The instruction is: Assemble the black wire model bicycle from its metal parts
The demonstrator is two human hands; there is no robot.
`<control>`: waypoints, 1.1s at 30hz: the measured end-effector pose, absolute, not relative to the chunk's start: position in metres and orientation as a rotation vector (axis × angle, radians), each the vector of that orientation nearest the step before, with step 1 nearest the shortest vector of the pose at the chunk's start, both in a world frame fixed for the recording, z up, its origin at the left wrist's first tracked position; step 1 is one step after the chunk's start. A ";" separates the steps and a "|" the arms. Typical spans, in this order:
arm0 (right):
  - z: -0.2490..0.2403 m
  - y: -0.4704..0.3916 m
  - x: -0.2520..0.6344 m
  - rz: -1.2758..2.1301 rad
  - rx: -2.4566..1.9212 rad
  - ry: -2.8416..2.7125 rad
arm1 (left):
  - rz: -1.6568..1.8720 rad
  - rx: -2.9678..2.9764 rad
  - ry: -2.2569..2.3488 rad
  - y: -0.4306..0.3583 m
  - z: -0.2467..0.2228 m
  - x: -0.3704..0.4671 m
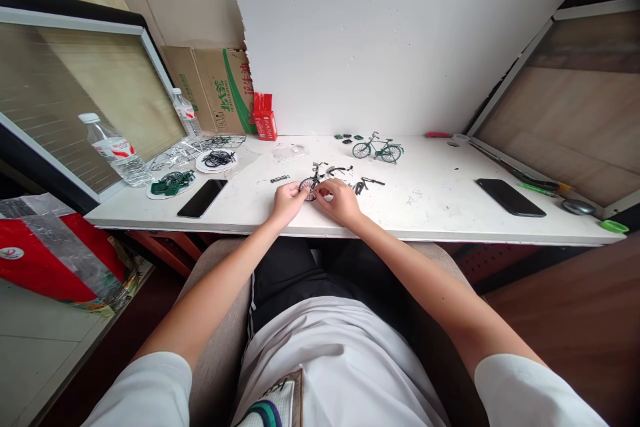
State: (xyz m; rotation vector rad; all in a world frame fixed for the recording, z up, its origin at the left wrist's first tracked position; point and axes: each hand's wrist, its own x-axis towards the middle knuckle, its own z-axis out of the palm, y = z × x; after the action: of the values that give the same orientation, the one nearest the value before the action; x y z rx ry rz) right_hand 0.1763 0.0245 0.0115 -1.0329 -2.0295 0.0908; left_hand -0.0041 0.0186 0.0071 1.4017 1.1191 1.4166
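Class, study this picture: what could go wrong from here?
The left hand pinches a small spoked wheel near the front edge of the table; dropped, it might roll off. Squeezing could bend its thin spokes. Loose black pieces lie beside the right hand, which might knock them.

With the fingers of our left hand (290,201) and our right hand (340,201) we hold a small black model bicycle front with a thin spoked wheel (309,189), just above the near edge of the white rectangular tabletop (425,207). Near our hands we have small black plastic bicycle parts (361,185), and farther back a dark green model bicycle with two spoked wheels (379,149) stands upright. To our left we see a flat black rectangular phone (203,198) beside a round white dish of dark green plastic parts (173,184); to our right lies another black phone with rounded corners (510,197)
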 end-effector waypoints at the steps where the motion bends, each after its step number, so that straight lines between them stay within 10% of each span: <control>1: 0.012 0.024 0.176 0.096 -1.024 -2.026 | 1.415 1.404 1.115 0.019 0.007 -0.004; 33: 0.013 0.022 0.176 0.123 -0.887 -2.141 | 1.440 1.466 1.043 0.024 0.000 -0.006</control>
State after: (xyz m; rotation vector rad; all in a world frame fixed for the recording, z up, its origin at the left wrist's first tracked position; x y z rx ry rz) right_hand 0.1759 0.0223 0.0127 -0.8871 -2.1408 0.1232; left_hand -0.0064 0.0236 0.0001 1.4662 1.0428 1.4396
